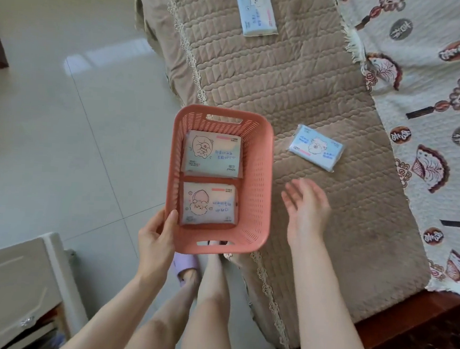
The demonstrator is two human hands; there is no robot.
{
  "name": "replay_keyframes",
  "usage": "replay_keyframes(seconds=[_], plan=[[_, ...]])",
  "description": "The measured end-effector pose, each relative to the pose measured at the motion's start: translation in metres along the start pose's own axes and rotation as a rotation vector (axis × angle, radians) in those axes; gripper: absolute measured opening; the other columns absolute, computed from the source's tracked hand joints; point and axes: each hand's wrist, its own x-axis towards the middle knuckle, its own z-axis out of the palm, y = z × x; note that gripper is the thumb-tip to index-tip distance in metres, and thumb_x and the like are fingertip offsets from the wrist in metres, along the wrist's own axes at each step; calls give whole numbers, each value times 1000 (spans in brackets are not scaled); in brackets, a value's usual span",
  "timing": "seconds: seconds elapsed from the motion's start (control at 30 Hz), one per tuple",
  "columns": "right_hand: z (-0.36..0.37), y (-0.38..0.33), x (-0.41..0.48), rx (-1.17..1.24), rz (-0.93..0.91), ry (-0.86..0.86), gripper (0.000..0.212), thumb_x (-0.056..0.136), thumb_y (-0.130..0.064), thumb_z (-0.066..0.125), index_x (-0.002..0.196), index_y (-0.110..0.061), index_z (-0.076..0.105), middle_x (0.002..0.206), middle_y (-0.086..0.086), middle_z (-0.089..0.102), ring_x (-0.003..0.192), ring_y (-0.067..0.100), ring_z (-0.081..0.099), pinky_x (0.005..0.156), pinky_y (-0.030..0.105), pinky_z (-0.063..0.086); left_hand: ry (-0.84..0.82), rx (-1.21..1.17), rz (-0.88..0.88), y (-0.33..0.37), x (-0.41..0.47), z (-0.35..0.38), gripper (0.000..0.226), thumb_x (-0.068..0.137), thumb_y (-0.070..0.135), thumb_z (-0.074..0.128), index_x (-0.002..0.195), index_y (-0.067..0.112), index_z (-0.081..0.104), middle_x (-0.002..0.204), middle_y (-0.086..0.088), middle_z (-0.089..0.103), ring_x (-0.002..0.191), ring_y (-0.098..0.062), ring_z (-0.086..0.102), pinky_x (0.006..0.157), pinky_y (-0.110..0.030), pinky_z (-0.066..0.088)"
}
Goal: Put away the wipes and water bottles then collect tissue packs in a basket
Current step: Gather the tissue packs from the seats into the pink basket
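A pink plastic basket (261,182) hangs over the edge of a sofa seat, gripped at its near left corner by my left hand (155,237). Two tissue packs lie flat inside it, one at the far end (212,153) and one at the near end (210,204). My right hand (307,207) hovers empty, fingers spread, just right of the basket above the seat. A third tissue pack (316,147) lies on the seat beyond that hand. Another tissue pack (256,11) rests at the far end of the seat.
The seat wears a beige quilted cover (284,77); a cream patterned throw (433,93) covers the right side. A grey cabinet (16,290) stands at the lower left on pale floor tiles (62,135). My legs and a lilac slipper (187,269) are below the basket. Dark carved wood (416,337) sits lower right.
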Motion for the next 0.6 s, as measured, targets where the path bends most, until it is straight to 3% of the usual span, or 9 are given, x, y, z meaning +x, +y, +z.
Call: replay_keyframes(seconds=[0.1,0.27,0.5,0.6], plan=[[-1,-8,45,46,68,28,16,95,-8,56,110,-6,54,93,11,63,86,22,63,75,31,55,-2,25,-5,10,16,12,19,98,13,52,96,18,70,91,-4,69,83,-14,59,74,-25,50],[8,-8,111,44,138,126,20,94,-10,59,113,-6,52,110,16,60,98,27,63,71,28,54,-12,70,-7,26,44,39,26,97,17,53,85,30,72,90,-5,69,84,-19,58,79,-37,47],[11,-18,180,-109,177,275,24,92,-15,62,114,-6,56,116,11,61,97,22,59,72,29,53,-30,70,-1,51,70,84,16,91,29,57,92,28,73,93,-8,70,85,-19,58,82,-41,47],[8,-19,209,-297,156,352,40,88,-16,67,123,-3,54,114,9,62,98,24,60,90,41,54,-29,60,-10,59,80,103,16,91,28,58,95,24,73,93,-8,71,86,-19,60,81,-41,48]])
